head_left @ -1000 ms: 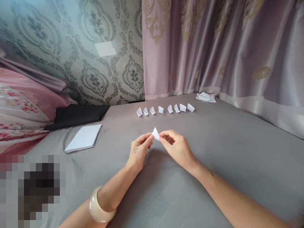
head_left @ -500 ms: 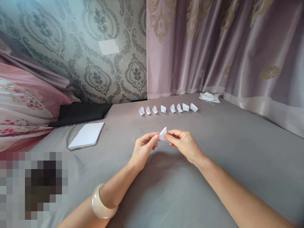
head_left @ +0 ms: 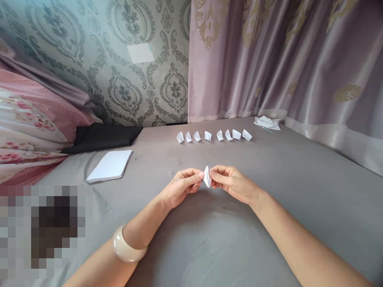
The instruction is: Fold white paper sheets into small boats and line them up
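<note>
Currently, left hand: thumb and fingers closed in a pinch on one side of the folded paper (head_left: 206, 177); that is the left hand (head_left: 181, 185), bangle (head_left: 124, 247) up the forearm.
Right hand: right hand (head_left: 237, 185) pinches the opposite side, fingers curled behind.
Folded paper: upright between the fingertips, above the grey sheet (head_left: 209, 247), pointed top and bottom, dark slit down the face.
Handling, my judgement: light, level pinch from both sides; ease the layers evenly, since a hard pull may tear a point or soften a crease. Thumbs close to the folds give best control.
Row: eight small white pieces (head_left: 208, 136) on the sheet beyond the hands, some nearly touching, others apart.
Containers: no box or tray seen; several row pieces look hollow, cup-like. Contents, if any, too small to tell.
Stack: white paper stack (head_left: 110, 165) off to the left, near the black cloth (head_left: 103, 135).
Far right: loose paper heap (head_left: 267, 122) by the curtain (head_left: 221, 79), thin bluish stick (head_left: 268, 130) just beside.
</note>
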Motion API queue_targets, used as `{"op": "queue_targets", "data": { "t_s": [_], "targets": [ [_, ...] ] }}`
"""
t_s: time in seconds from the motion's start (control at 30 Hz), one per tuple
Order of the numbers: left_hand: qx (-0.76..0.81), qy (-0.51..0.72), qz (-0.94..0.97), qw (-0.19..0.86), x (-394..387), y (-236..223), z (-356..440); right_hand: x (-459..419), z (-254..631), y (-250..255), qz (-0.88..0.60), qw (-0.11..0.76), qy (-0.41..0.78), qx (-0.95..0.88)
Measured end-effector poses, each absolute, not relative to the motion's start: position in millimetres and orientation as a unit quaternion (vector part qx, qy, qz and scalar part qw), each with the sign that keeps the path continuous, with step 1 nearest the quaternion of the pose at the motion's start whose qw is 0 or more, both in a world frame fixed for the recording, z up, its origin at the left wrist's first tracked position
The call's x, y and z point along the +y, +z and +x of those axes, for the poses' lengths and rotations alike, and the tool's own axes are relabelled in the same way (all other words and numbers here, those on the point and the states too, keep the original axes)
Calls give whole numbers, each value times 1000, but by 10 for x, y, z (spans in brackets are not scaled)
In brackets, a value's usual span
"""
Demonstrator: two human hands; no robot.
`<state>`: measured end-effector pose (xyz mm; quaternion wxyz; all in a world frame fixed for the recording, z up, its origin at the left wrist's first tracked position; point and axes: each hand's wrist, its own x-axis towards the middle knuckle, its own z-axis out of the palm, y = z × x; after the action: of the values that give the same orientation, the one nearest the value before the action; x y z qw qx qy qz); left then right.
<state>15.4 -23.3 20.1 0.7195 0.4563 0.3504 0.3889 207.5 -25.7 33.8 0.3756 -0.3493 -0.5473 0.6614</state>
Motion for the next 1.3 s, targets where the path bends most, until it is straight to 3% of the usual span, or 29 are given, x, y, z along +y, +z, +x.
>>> {"op": "queue_targets", "data": {
  "t_s": [0.2, 0.4, 0.87, 1.3],
  "targets": [
    [299, 322, 485, 756, -260, 242, 120, -268, 2091, 362, -355, 353, 648, -574],
    [340, 352, 545, 681, -256, 229, 139, -265, 2084, 367, -393, 350, 579, -623],
    [371, 539, 539, 530, -263, 129, 237, -283, 1952, 311, -420, 506, 420, -625],
    [380, 511, 524, 566, -302, 248, 260, -323, 1921, 282, -404, 514, 407, -638]
  ]
}}
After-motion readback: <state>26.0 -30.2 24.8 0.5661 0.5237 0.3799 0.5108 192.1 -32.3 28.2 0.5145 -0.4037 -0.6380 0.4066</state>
